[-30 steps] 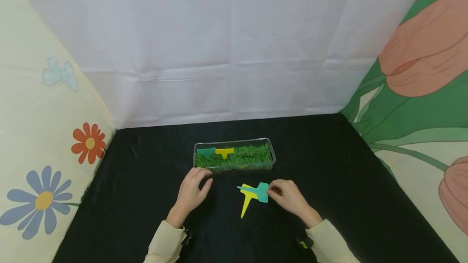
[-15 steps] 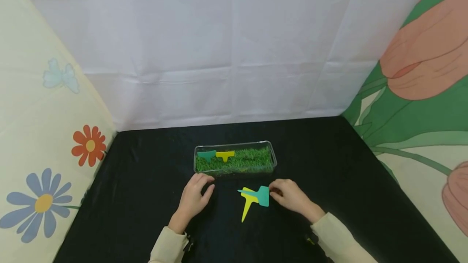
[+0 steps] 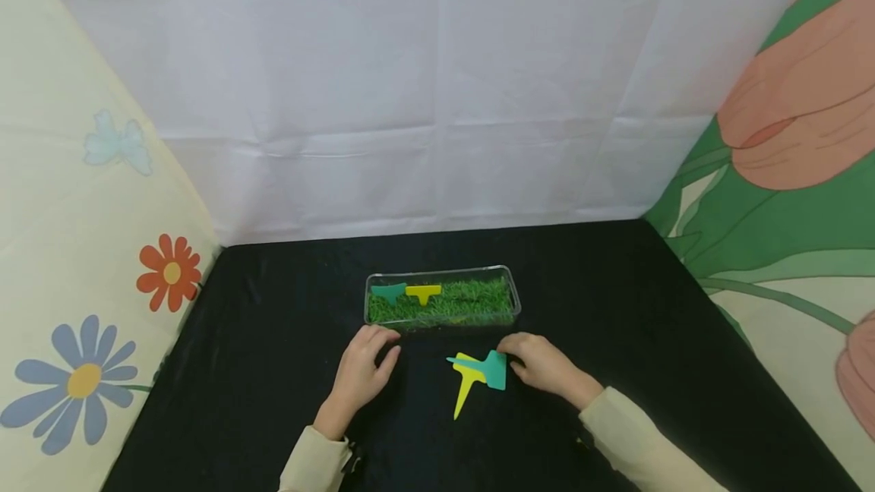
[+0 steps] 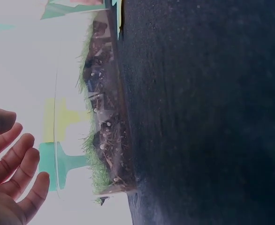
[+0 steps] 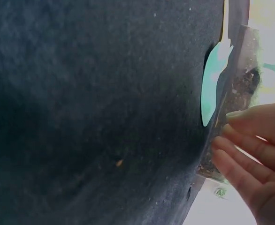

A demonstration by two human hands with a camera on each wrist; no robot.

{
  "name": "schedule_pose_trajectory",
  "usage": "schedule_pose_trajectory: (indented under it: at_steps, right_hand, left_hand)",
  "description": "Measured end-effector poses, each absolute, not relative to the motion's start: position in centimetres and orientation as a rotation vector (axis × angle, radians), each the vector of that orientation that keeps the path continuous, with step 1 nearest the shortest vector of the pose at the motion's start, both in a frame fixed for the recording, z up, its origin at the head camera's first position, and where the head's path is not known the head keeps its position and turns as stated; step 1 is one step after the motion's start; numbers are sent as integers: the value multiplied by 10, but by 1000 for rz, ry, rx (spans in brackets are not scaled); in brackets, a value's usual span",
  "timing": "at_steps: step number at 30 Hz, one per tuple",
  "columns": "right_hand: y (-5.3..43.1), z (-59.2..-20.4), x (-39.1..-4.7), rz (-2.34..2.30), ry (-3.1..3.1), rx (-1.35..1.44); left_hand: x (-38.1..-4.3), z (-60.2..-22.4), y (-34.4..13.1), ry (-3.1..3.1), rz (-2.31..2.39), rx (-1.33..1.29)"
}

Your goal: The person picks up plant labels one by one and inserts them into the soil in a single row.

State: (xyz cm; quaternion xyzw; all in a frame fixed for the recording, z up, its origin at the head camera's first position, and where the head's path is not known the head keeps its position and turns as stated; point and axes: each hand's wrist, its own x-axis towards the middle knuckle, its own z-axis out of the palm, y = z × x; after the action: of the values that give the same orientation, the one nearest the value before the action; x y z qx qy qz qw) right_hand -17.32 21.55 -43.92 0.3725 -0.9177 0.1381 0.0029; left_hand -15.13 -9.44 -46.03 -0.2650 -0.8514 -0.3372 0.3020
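On the black cloth lie two T-shaped plant labels: a teal one (image 3: pixel 495 372), its stem pointing left, across a yellow one (image 3: pixel 466 387). My right hand (image 3: pixel 543 364) is at the teal label's right edge, fingers loosely bent; in the right wrist view a gap shows between the thumb and the teal label (image 5: pixel 214 79). Beyond them stands a clear container (image 3: pixel 437 320) of grass and soil. Another teal label (image 3: pixel 389 291) and yellow label (image 3: pixel 424 292) stand upright in its left half. My left hand (image 3: pixel 364 369), holding nothing, is near the container's front left corner, fingers loosely curved.
Black cloth (image 3: pixel 273 370) covers the table. A white cloth (image 3: pixel 328 82) hangs behind it. Printed flower panels (image 3: pixel 82 264) stand at the left side and a tulip panel (image 3: pixel 786 226) at the right.
My right hand has shifted slightly left, its fingertips now over the teal label's upper right corner. The head view has tilted a little. My left hand and the labels stay nearly in place.
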Motion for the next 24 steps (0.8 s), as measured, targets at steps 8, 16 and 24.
schedule_pose_trajectory:
  at_steps: [8,16,24]
  right_hand:
    - [214,-443,-179,359,-2835,1308]
    - [209,-443,-181,193,-2806,1450]
    - [208,-449,-183,199,-2729,1503]
  left_hand:
    - [-151,-460,-95,-2256,-899,-693]
    - [-152,-460,-96,-2250,-877,-695]
    - [-154,-460,-100,-2237,-881,-686]
